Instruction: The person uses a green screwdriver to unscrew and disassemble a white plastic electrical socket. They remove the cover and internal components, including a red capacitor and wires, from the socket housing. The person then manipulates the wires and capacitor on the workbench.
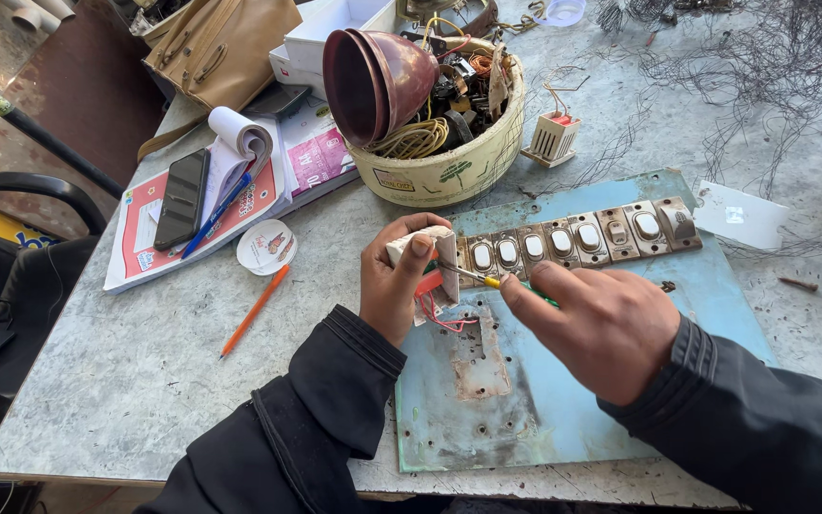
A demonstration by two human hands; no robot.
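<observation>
My left hand (394, 284) grips a small white switch module (427, 249) with red wires (441, 317) hanging from it, held over the left part of a pale blue switch board (563, 390). My right hand (601, 322) holds a thin screwdriver (473, 277) with a yellow-green handle, its metal tip touching the module. A row of several cream switches (577, 238) is mounted along the board's top edge. A rusty rectangular cutout (479, 357) lies in the board just below my hands.
A cream tub (449, 167) holding a maroon funnel-shaped shade (373, 81) and wire scraps stands behind the board. A notepad, phone (183, 198) and blue pen lie at the left, with an orange pencil (255, 310). Loose thin wire (744, 57) is strewn at the back right. A black chair (2, 276) is at the far left.
</observation>
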